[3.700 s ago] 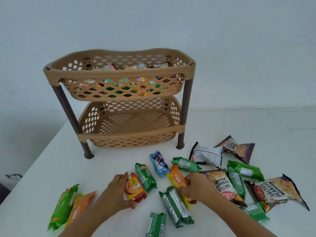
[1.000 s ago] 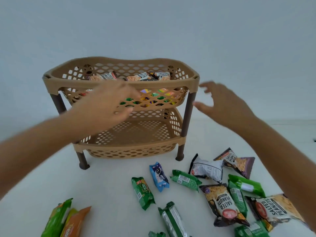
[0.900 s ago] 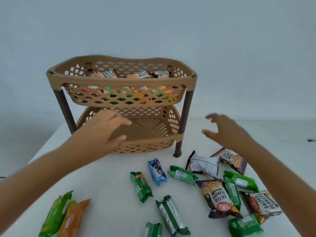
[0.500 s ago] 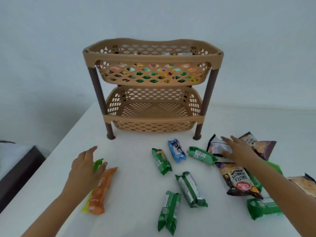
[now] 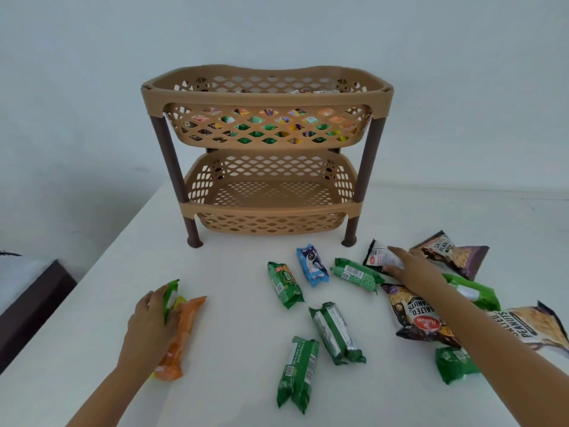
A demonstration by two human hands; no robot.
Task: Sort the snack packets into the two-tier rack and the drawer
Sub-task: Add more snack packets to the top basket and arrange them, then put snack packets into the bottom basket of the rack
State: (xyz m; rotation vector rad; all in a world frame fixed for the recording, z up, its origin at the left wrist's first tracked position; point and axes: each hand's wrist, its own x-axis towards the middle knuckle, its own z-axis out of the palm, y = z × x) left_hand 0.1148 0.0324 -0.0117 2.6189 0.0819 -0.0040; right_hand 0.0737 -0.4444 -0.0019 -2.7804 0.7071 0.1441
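The tan two-tier rack (image 5: 268, 98) stands at the back of the white table (image 5: 240, 303). Its top basket holds several packets; the lower basket (image 5: 271, 208) shows none. My left hand (image 5: 151, 325) grips a green packet (image 5: 171, 292) lying beside an orange packet (image 5: 183, 331) at the front left. My right hand (image 5: 411, 271) pinches a white-and-black packet (image 5: 378, 256) near the rack's right foot. No drawer is in view.
Loose between my hands lie a blue packet (image 5: 312, 266) and several green packets (image 5: 284, 285). Peanut bags (image 5: 415, 315) and more green packets crowd the right side. The table's left edge drops off to dark furniture (image 5: 30, 303).
Both hands came down from the rack to the table. My left hand has closed on the green packet, and my right hand has slid forward onto the white-and-black packet.
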